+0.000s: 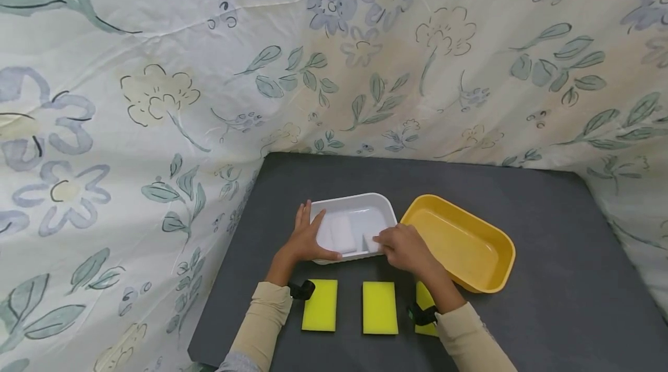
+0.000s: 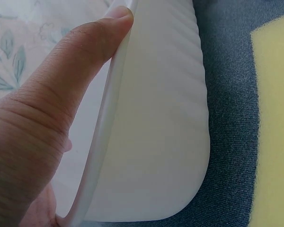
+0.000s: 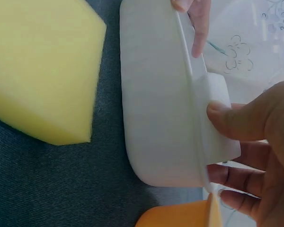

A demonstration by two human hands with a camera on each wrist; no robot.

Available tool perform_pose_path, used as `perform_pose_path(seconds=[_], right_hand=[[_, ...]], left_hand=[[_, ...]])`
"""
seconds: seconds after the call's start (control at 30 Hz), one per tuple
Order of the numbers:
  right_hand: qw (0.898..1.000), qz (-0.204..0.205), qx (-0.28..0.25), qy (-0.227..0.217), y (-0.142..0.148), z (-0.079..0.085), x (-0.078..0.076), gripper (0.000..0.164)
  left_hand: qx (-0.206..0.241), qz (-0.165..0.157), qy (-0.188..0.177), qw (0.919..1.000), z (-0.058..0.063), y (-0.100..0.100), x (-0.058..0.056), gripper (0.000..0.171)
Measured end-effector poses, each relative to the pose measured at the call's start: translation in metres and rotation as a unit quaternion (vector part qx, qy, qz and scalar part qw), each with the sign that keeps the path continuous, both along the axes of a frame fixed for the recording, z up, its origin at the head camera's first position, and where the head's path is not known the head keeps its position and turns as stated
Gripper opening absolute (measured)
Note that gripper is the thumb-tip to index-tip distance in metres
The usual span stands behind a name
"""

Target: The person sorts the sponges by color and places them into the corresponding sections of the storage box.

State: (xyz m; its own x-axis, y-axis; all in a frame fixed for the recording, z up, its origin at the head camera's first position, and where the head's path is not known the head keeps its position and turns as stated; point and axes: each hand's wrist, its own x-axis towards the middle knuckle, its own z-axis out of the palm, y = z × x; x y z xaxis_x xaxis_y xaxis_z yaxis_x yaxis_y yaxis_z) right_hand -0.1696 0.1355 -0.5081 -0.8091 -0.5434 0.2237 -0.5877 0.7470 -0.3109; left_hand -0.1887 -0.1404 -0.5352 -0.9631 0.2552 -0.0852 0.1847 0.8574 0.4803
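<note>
My left hand point(image 1: 305, 240) grips the left end of the white tub point(image 1: 373, 201). Its thumb point(image 2: 92, 45) lies across the near rim, and its other fingers spread over the left side. At the tub's near right corner, my right hand point(image 1: 408, 249) pinches a small white block point(image 3: 220, 127) between thumb and fingers. The block sits at the inside of the rim and stands partly above it in the right wrist view. Another white block point(image 1: 341, 233) lies flat on the tub floor, left of the right hand.
Right of the white tub stands a yellow tub point(image 1: 464, 239), its corner close to it. Three yellow sponges lie in a row near me: a left one point(image 1: 320, 308), a middle one point(image 1: 380, 308), and a right one point(image 1: 425, 301) partly under my right wrist. A dark table point(image 1: 563, 256) bears everything; flowered cloth point(image 1: 365, 70) hangs behind.
</note>
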Motion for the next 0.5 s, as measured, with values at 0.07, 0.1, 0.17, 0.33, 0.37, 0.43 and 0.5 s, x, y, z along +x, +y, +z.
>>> perform_pose_path(seconds=[0.07,0.1,0.17,0.33,0.37,0.43,0.5], right_hand=[[1.000,-0.004,-0.002,0.009,0.000,-0.002,-0.002,0.021],[1.000,-0.007,-0.005,0.013,-0.001,-0.002,-0.003,0.020],[0.999,-0.020,-0.016,0.022,-0.001,-0.004,-0.003,0.017],[0.999,-0.042,-0.023,0.027,-0.003,-0.014,-0.002,0.007],[0.999,-0.040,-0.019,0.019,-0.004,-0.017,-0.001,0.009],[0.999,-0.032,-0.005,0.005,-0.005,-0.021,0.002,0.016],[1.000,-0.026,0.002,-0.011,-0.007,-0.024,0.004,0.021]], left_hand=[[0.003,-0.001,0.000,1.0000,0.000,0.000,0.000,0.125],[0.002,-0.003,-0.002,1.0000,0.000,-0.001,0.000,0.125],[0.000,-0.005,-0.005,1.0000,0.000,-0.001,0.000,0.125],[-0.004,-0.003,-0.005,1.0000,0.000,0.000,0.000,0.125],[-0.004,-0.002,-0.003,1.0000,0.000,0.000,0.000,0.125],[-0.004,-0.001,0.002,1.0000,0.000,0.000,0.000,0.124],[-0.004,-0.001,0.004,1.0000,0.000,0.000,0.000,0.124]])
